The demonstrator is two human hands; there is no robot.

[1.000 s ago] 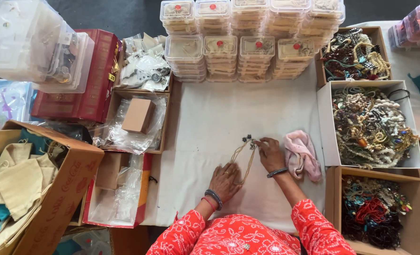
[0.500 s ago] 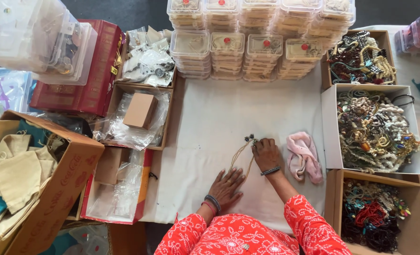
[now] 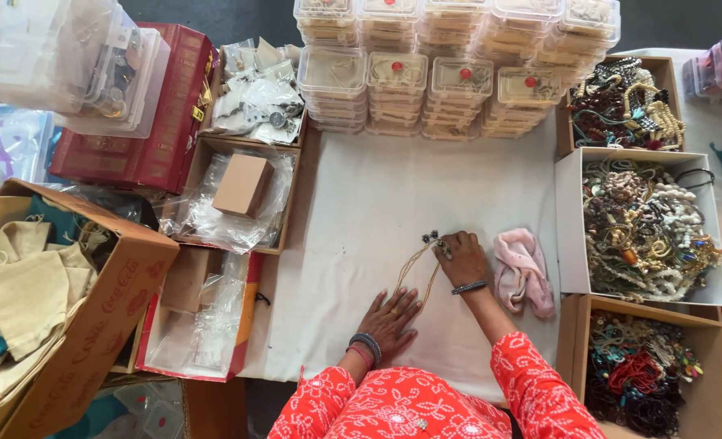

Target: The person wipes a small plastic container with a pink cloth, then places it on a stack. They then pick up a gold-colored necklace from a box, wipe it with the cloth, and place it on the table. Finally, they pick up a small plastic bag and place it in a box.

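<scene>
Head view: right hand (image 3: pixel 461 258) pinches necklace (image 3: pixel 416 272) clasp end; left hand (image 3: pixel 390 319) flat, fingers spread, pinning cords. Keep cords taut, untangled.

Gold cord necklace (image 3: pixel 416 272), dark beaded end, flat on white cloth.

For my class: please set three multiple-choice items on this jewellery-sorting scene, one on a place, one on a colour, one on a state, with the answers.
1. The pink cloth lies
A. right of the right hand
B. in a box
C. under the left hand

2. The person's sleeves are
A. blue
B. red with white print
C. green

3. The left hand
A. lies flat on the white cloth, beside the necklace
B. is raised
C. holds a box

Answers: 1 A, the pink cloth sits beside that hand; 2 B, both sleeves show it; 3 A, fingers spread on the cloth.
</scene>
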